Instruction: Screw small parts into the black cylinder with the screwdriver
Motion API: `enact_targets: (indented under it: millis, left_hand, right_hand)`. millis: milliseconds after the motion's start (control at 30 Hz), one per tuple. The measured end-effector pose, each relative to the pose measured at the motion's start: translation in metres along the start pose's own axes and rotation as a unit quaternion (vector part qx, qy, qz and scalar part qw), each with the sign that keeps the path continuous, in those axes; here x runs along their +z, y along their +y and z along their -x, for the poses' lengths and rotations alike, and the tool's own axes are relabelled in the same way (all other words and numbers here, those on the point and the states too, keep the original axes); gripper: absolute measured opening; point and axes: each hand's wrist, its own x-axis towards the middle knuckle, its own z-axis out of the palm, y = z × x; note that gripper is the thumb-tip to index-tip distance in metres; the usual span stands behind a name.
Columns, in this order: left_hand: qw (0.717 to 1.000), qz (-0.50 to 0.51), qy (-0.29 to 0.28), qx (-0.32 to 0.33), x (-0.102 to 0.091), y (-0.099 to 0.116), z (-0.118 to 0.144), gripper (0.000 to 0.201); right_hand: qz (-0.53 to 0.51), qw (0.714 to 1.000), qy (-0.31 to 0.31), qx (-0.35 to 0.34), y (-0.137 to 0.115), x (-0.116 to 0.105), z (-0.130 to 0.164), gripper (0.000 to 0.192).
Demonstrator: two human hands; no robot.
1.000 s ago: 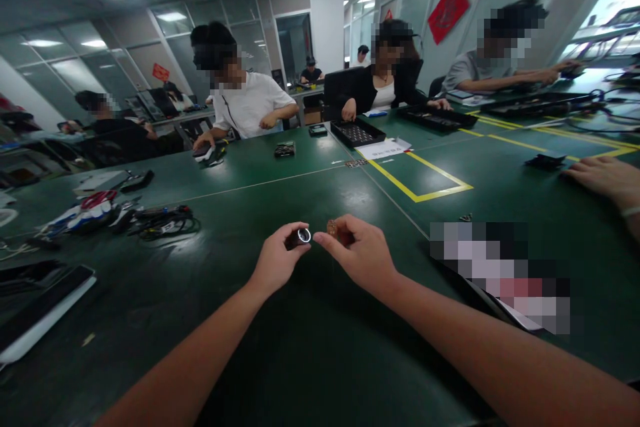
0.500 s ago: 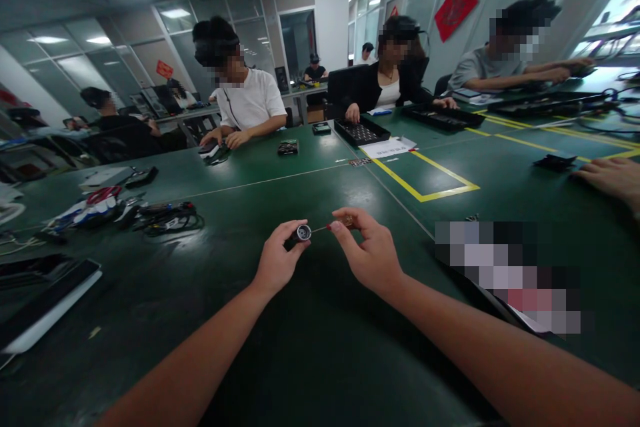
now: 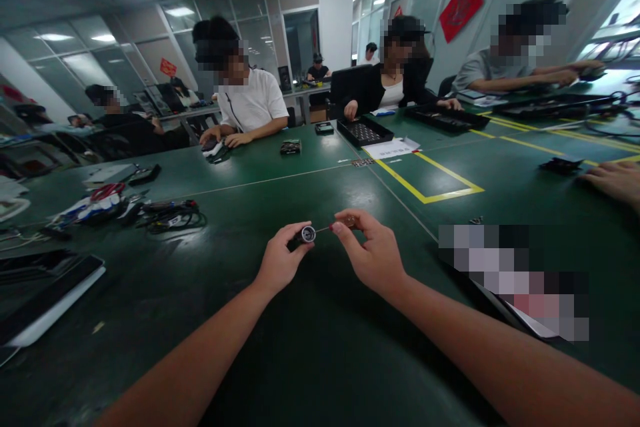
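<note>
In the head view, my left hand (image 3: 281,261) pinches a small dark cylindrical part (image 3: 309,234) between thumb and fingers. Its round, silver-rimmed end faces me, and there is some detail inside too small to make out. My right hand (image 3: 376,252) is closed on a screwdriver (image 3: 349,221) with a clear, brownish handle and a red collar. The thin shaft points left and its tip reaches the side of the cylinder; whether it sits in a screw is too small to see. Both hands are above the green table (image 3: 310,347).
On the left lie bundled cables (image 3: 173,217) and a black-and-white flat device (image 3: 55,307). A blurred-out flat object (image 3: 520,280) lies right. Black trays (image 3: 365,132) stand farther back beside yellow tape (image 3: 453,195). Co-workers sit opposite; another person's hand (image 3: 613,180) rests at right.
The whole view has shifted slightly. The cylinder's round end appears turned a little in my left hand. Both hands keep their hold, and the screwdriver stays against the part.
</note>
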Motion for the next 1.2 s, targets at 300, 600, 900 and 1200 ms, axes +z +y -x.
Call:
enact_targets:
  millis: [300,600,900,1200]
  left_hand:
    - [1.000,0.015,-0.010,-0.006,0.0004,-0.0003,0.0002,0.042]
    - [1.000,0.010,-0.011,0.006,0.0007,0.0000,0.0008,0.042]
    - [1.000,0.009,-0.006,0.005,0.0013,0.0000,0.0001,0.043]
    - [1.000,0.012,-0.011,0.000,0.0011,-0.0021,-0.0001,0.044]
  right_hand:
    - [-0.002,1.000,0.006,0.024,-0.0019,-0.0002,-0.0008,0.019]
    - [0.008,0.999,0.022,0.027,-0.0022,0.0006,-0.0009,0.019]
    - [0.058,0.996,0.034,0.052,-0.0043,-0.0021,-0.0040,0.032]
    - [0.009,0.999,-0.039,0.020,0.0008,-0.0014,-0.0013,0.016]
